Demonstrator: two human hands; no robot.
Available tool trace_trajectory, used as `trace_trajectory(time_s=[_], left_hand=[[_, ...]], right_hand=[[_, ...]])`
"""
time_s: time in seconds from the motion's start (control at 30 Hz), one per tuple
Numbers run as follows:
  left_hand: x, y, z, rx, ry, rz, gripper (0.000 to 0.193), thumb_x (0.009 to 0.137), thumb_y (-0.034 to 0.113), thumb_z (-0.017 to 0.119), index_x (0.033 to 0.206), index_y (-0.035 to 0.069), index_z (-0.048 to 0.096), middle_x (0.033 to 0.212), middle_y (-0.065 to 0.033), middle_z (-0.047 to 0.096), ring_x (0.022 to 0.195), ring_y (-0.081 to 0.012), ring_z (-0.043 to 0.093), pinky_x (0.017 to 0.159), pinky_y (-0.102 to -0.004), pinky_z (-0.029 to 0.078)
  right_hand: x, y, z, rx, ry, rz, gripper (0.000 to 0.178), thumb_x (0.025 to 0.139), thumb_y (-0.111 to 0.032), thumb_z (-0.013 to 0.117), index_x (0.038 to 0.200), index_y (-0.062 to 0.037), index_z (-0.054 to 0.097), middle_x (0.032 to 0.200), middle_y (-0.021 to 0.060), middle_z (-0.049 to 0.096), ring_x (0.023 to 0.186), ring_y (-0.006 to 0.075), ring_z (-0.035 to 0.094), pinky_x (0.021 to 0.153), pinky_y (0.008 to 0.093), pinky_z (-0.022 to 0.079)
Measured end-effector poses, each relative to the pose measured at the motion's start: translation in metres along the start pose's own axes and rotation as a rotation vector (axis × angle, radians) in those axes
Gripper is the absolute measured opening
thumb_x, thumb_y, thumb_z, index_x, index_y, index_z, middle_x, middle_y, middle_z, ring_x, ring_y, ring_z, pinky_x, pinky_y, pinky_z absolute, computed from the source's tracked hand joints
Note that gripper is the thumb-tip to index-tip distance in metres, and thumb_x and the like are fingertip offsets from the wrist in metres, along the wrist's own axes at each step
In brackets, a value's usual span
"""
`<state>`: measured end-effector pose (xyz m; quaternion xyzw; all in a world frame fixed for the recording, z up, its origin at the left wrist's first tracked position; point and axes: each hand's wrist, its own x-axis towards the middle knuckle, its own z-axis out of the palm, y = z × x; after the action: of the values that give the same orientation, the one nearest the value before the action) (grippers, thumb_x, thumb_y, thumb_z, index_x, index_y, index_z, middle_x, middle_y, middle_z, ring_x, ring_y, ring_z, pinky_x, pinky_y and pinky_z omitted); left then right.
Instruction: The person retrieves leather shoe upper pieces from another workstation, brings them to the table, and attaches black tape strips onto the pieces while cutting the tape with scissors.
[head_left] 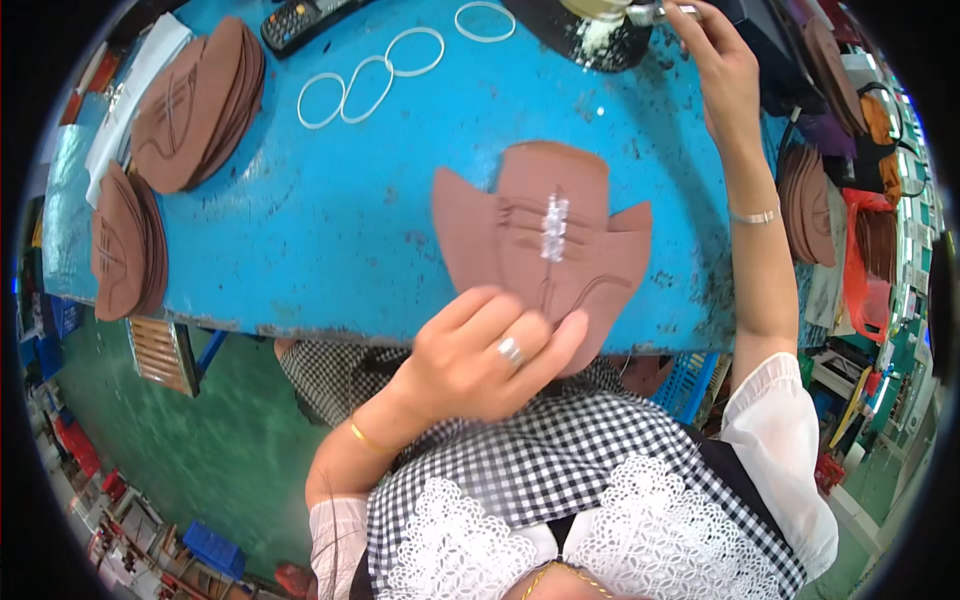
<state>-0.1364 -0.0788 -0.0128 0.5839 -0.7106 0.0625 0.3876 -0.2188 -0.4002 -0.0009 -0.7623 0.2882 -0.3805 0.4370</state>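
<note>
Okay, nearest me, toward six o'clock, the left hand (pixel 490 352) is at the lower end of a brown cut piece (pixel 525 240); blur leaves me unable to tell whether its fingers pinch or merely press. That piece spans the centre, its tail reaching past the edge of the blue table (pixel 300 250), so I judge a loose hold could let it slip. Its white smear (pixel 554 228) might rub off should fingers stray upward. Farther out, at one o'clock, the right hand (pixel 715 65) has fingertips together on a metal handle (pixel 648 14); a careless tug could tip the adjoining container (pixel 598 7) or scatter white crumbs (pixel 598 40).
</note>
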Motion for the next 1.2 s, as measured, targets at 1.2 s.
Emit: trace_trajectory(time_s=[1.2], left_hand=[[-0.026, 0.014, 0.02, -0.045, -0.297, -0.135, 0.033, 0.07, 0.02, 0.078, 0.1, 0.008, 0.07, 0.114, -0.0031, 0.065, 0.098, -0.0192, 0.061, 0.078, -0.0331, 0.05]], right_hand=[[-0.126, -0.035, 0.017, -0.453, -0.465, -0.381, 0.018, 0.078, -0.018, 0.078, 0.092, -0.0094, 0.069, 0.077, 0.0004, 0.064, 0.073, 0.0168, 0.056, 0.076, 0.033, 0.041]])
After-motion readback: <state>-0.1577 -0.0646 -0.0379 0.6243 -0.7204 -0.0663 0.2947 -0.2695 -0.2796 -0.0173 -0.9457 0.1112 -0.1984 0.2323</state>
